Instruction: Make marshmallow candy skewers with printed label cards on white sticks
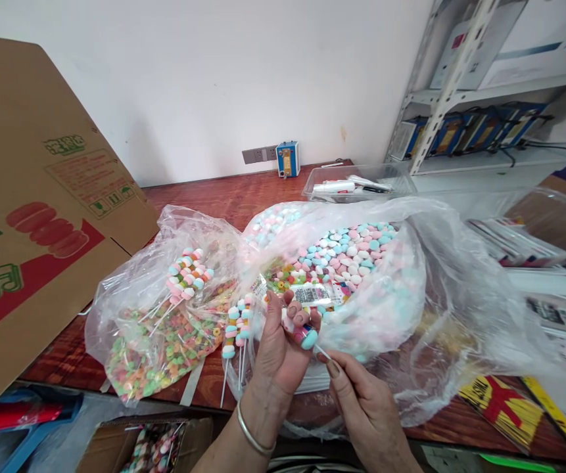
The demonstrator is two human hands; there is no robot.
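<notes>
The candy skewer (307, 336) I'm working on sits low in the middle of my view, just in front of the open mouth of the big clear bag (411, 289): a few pastel pieces, pink and blue, threaded on a thin white stick. My left hand (283, 345) is closed around the candy end, fingers curled over the pieces, and a small printed packet (312, 293) rests against its fingertips. My right hand (361, 401) comes up from below with thumb and forefinger pinched narrowly on the lower end of the stick, touching the left hand's heel. A silver bangle (254, 435) rings my left wrist. Just left of that hand, some finished skewers (237, 323) hang with their sticks pointing down over the table edge. The big bag behind my hands is heaped with loose pink, white and blue candies (349, 253). Beside it on the left lies a smaller clear bag (159, 315) full of multicoloured ring-shaped sweets, with more skewers (187, 272) lying on top. Both bags rest on a reddish wooden table (223, 194). A large printed cardboard box (31, 217) leans in at far left, a clear plastic tray (356, 182) sits behind the bags, and a metal shelf (460, 66) stands at upper right.
</notes>
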